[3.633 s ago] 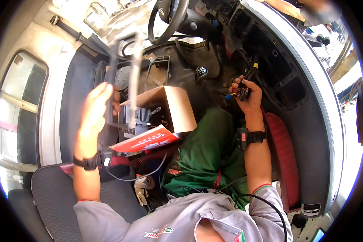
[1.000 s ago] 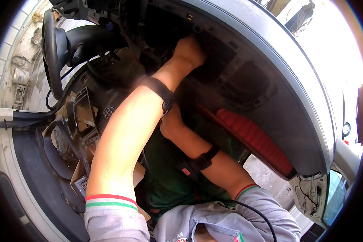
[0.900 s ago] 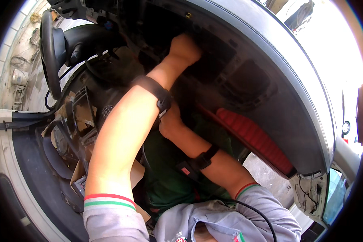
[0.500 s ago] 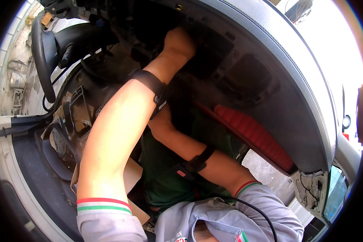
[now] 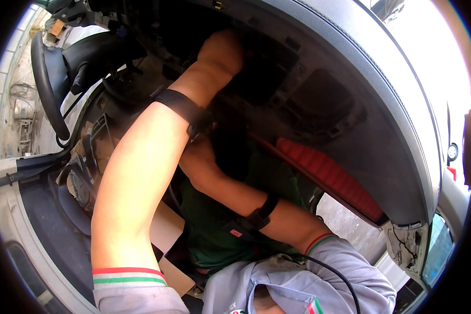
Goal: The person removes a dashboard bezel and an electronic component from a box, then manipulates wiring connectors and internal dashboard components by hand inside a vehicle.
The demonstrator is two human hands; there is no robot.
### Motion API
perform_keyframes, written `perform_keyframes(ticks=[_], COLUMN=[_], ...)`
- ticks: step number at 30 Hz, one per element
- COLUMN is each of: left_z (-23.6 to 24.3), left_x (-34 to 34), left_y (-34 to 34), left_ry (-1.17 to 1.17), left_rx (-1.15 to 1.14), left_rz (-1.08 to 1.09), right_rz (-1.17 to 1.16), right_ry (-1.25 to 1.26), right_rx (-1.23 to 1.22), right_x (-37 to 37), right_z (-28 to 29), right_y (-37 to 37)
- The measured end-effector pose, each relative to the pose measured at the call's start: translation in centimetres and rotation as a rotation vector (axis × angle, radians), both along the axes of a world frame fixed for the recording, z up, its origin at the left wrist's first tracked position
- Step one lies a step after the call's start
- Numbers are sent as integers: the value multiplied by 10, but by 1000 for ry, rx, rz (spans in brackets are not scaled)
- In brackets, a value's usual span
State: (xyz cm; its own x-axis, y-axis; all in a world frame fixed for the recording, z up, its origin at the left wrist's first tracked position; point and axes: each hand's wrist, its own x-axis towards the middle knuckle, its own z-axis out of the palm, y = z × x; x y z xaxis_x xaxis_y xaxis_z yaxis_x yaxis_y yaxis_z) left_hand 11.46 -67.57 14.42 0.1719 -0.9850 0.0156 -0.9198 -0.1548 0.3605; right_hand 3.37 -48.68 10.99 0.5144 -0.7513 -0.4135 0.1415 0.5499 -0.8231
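My left hand (image 5: 221, 48) reaches deep into a dark opening (image 5: 264, 70) in the underside of the black dashboard (image 5: 374, 123); its fingertips are out of sight in the shadow. Below it, my right hand (image 5: 196, 154) is bent inward, partly covered by my left forearm, just above my green trousers (image 5: 220, 243). I cannot make out what either hand touches or grips. Both forearms wear black straps. A small yellow connector (image 5: 219, 5) shows above the opening, and a red padded panel (image 5: 329, 178) lies along the dashboard to the right of my right arm.
The steering wheel (image 5: 41, 86) and column stand at the upper left. A cardboard box (image 5: 165, 230) and loose frame-like parts (image 5: 102, 125) sit left of me. A black cable (image 5: 340, 277) crosses my shirt. A door pillar with exposed wires (image 5: 405, 246) is at the lower right.
Earlier my left hand held a blurred frame and my right held wired connectors; since then both arms swung toward the dashboard. In the last second both hands shifted slightly left, the left one also upward.
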Motion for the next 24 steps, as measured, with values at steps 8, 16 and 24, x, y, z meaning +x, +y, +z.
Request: perform_keyframes(ticks=[8,16,24], left_z=[18,116,78], left_x=[1,35,16], left_y=[-1,98,162], left_ry=[-51,545,726], left_rx=[54,-18,40], left_rz=[-53,226,383], right_rz=[-104,-59,-35], right_ry=[-49,-68,32], right_rx=[-149,62,-58], right_x=[8,-2,-11], right_z=[-16,3,20], right_y=[-7,-21,-24])
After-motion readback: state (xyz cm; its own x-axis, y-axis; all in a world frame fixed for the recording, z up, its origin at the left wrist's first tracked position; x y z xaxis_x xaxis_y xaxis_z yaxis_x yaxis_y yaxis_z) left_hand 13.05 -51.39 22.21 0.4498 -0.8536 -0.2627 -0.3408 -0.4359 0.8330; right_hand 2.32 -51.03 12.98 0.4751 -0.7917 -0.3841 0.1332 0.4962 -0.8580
